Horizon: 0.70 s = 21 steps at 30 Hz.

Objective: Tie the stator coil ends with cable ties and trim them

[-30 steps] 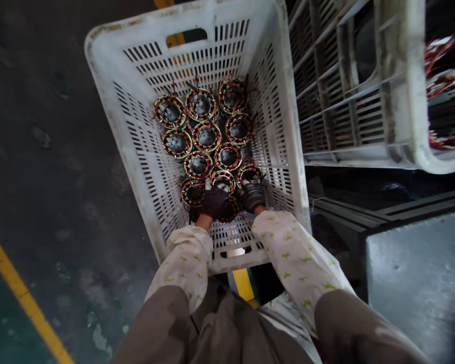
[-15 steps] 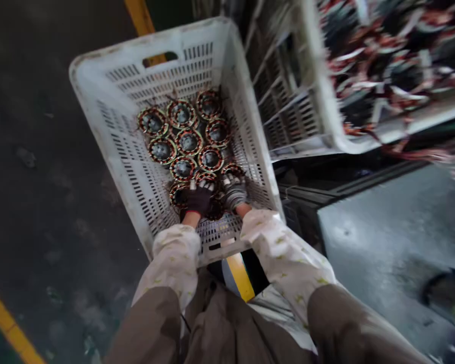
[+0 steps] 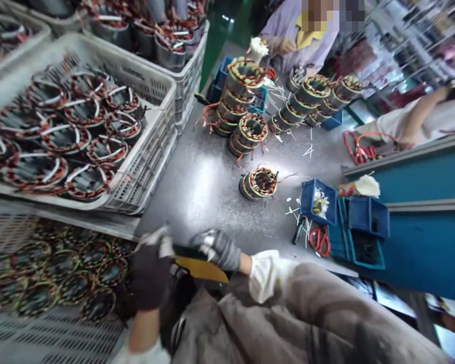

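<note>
My left hand (image 3: 150, 275), in a dark glove with pale fingertips, is smeared by motion beside the lower crate of wire-wound motor stators (image 3: 75, 287). I cannot make out anything in its fingers. My right hand (image 3: 219, 248), in a grey-and-white glove, is at the front edge of the metal table (image 3: 212, 202). Its fingers reach left, slightly bent and apart, with nothing visible in them. A single stator (image 3: 258, 183) with copper windings and loose leads stands on the table, beyond my right hand. Neither hand touches it.
A white crate (image 3: 136, 189) of stators stands left, with further full crates behind. Stacked stators (image 3: 246, 96) stand farther back on the table. Blue bins (image 3: 318, 200) and red-handled scissors (image 3: 319, 241) lie right. A co-worker (image 3: 299, 35) is across the table; another person's arm (image 3: 413, 121) reaches in right.
Both hands have come out of the crate of stators, where they were reaching in among them. The view has swung right and up to the metal table.
</note>
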{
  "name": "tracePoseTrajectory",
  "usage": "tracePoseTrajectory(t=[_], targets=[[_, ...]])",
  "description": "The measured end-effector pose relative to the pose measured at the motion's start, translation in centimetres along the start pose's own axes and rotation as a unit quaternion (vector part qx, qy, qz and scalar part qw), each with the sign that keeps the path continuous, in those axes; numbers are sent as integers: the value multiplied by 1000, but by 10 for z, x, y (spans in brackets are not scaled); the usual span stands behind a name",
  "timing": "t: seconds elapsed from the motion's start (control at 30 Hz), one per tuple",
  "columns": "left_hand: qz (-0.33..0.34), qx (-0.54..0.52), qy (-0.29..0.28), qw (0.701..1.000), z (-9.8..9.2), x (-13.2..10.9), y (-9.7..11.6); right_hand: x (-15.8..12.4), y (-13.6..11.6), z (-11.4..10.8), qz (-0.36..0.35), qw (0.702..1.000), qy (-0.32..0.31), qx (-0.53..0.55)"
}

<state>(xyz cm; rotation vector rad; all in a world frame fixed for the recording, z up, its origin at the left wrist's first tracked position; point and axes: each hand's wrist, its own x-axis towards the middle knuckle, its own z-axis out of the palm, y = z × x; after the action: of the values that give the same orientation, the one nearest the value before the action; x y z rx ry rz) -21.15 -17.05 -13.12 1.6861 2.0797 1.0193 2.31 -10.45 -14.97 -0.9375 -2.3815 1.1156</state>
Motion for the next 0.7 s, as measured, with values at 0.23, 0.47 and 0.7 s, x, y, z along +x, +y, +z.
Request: tracePoseTrajectory(t=[0.23, 0.47, 0.7], targets=[[341, 76, -230, 908, 176, 125, 211, -82, 90, -105, 279, 921, 175, -208], [57, -183, -289, 938, 201, 151, 223, -89, 105, -143, 196, 917, 281, -205], [-278, -520, -124, 798, 122, 101, 173, -36, 121, -153, 234, 925, 190, -233]])
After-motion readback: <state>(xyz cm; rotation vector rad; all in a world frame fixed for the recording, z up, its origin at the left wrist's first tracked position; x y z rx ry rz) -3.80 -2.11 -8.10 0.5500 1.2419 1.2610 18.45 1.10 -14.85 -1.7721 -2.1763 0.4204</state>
